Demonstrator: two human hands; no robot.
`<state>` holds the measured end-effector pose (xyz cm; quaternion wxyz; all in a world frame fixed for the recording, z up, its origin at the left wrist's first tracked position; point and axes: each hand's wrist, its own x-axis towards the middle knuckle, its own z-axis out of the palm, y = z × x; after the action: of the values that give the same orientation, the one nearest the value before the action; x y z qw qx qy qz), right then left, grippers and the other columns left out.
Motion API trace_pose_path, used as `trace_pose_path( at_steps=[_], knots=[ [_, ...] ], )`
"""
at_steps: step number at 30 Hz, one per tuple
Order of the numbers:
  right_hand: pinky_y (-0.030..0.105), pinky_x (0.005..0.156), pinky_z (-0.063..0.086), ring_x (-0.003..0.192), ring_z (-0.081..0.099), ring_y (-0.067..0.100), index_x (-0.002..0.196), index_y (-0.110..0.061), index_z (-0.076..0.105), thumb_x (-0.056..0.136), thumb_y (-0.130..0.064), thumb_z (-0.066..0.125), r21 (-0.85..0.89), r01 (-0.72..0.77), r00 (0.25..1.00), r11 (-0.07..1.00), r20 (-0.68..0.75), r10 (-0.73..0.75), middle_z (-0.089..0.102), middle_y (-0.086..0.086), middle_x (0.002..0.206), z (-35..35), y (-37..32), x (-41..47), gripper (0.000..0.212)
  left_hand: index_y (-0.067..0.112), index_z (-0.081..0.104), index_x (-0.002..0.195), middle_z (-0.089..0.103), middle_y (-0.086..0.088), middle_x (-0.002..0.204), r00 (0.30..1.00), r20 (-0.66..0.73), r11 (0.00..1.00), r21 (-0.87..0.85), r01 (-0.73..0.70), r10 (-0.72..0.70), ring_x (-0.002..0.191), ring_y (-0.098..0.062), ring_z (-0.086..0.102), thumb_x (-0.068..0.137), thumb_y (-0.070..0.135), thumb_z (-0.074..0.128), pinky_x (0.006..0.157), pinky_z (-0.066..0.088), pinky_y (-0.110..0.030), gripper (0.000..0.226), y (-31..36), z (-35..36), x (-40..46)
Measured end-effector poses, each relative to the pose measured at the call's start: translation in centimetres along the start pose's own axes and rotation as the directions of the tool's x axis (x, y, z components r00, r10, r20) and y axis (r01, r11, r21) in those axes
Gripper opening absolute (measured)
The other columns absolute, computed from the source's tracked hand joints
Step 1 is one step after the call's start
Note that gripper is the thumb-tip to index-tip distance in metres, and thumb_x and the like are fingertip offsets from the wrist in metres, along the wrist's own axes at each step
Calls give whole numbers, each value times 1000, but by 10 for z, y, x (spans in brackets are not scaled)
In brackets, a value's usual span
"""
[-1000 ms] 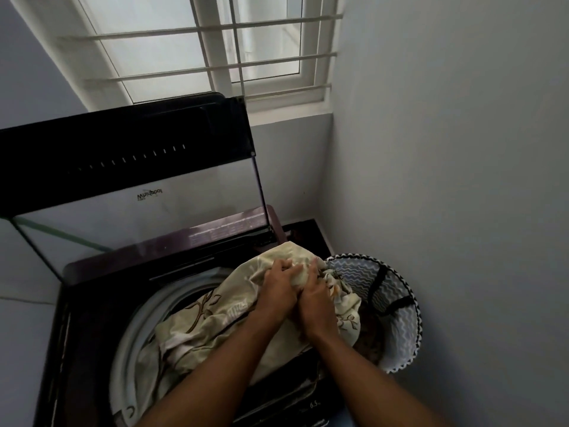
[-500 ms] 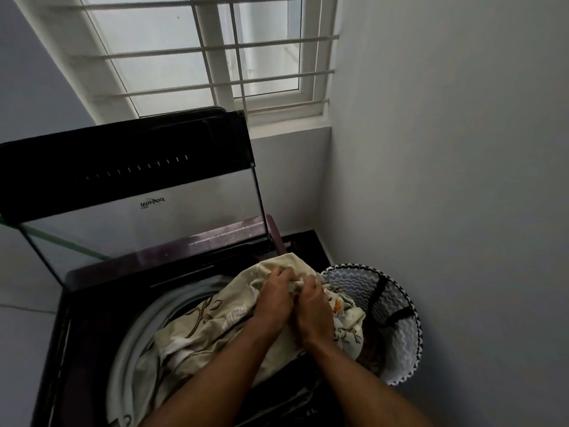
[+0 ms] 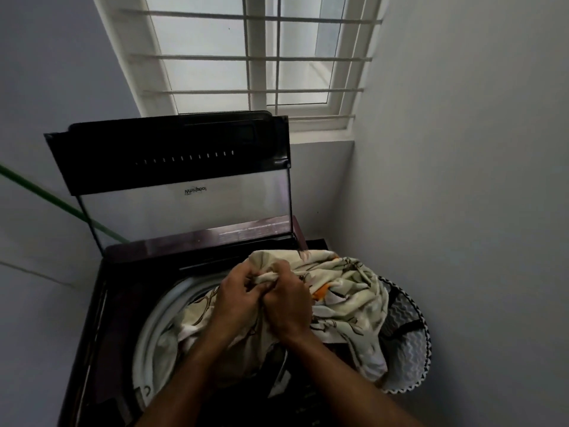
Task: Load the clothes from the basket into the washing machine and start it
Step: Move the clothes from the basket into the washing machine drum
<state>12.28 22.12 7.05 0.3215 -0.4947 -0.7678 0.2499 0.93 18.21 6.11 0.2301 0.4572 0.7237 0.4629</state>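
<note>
A dark top-loading washing machine [image 3: 101, 303] stands in front of me with its glass lid [image 3: 184, 180] raised upright. A cream patterned cloth [image 3: 345, 291] with an orange patch stretches from the white drum opening [image 3: 147, 343] across to the basket [image 3: 412, 343]. My left hand [image 3: 238, 298] and my right hand [image 3: 289, 306] both grip a bunched fold of this cloth above the drum's right side. The basket, white with a grey zigzag lining and black trim, sits to the right of the machine. Its contents are mostly hidden under the cloth.
A grey wall [image 3: 462, 180] rises close on the right, right behind the basket. A barred window [image 3: 261, 57] is above the machine's lid. A green hose [image 3: 55, 201] runs diagonally along the left wall.
My hands have lifted the bunched cloth slightly and more of it now hangs over the basket's rim. The camera has tilted up, showing more window.
</note>
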Motion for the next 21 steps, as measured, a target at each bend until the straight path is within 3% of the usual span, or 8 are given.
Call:
trace_pose_path(
  at_steps=[5,9,11,13,15,17,19,21],
  knots=[
    [39,59,47,78,64,31,94,-23,48,78,-22,52,62,92,982,994,160,-101,65,3,79,42,-36,-8,17,27,61,78,68,5,81,984,-140,994,-4,110,-110,75,-10,65,77,24,81,66,52,-30,20,-35,-50,-17],
    [39,63,44,85,63,35,94,-21,45,76,-28,52,83,59,925,995,370,-86,65,7,86,79,-36,-22,20,21,59,77,62,5,75,974,-162,956,222,192,-158,71,-13,61,79,34,74,62,46,-27,20,-74,-66,-33],
    [38,69,44,94,62,35,103,-18,46,79,-31,56,21,43,866,999,499,-48,64,10,99,99,-20,-34,30,24,68,87,67,6,88,973,-86,918,323,233,-216,84,-14,65,82,31,71,70,51,-26,10,-96,-64,-41],
    [36,81,46,108,60,35,127,-11,41,78,-36,59,-29,-15,779,999,626,30,58,14,119,113,-2,-45,58,30,71,108,64,6,113,963,16,875,422,237,-269,106,-15,61,84,27,67,90,51,-31,24,-112,-54,-51],
    [36,94,46,120,54,36,144,-9,30,76,-42,60,-95,-69,708,993,697,116,48,18,135,123,15,-50,81,29,62,127,50,3,134,953,77,854,469,226,-294,123,-18,50,86,24,64,104,44,-35,42,-121,-41,-58],
    [38,102,42,126,48,37,146,-8,29,80,-39,63,-169,-63,648,984,742,169,39,21,143,129,25,-49,80,32,52,139,40,1,145,927,146,847,475,240,-344,131,-23,44,88,25,57,109,40,-40,51,-124,-32,-63],
    [40,105,39,130,44,39,146,-6,29,82,-36,67,-205,-78,565,976,797,212,36,23,144,128,29,-41,80,35,43,144,35,-2,151,859,263,836,471,283,-439,136,-26,40,88,31,52,111,37,-42,58,-128,-28,-66],
    [38,102,43,128,48,37,144,-4,36,83,-32,69,-241,-35,479,970,848,228,44,22,141,118,29,-32,75,36,42,145,36,-3,150,797,353,830,466,305,-491,134,-27,42,83,39,53,111,38,-42,63,-130,-29,-63]
  ],
)
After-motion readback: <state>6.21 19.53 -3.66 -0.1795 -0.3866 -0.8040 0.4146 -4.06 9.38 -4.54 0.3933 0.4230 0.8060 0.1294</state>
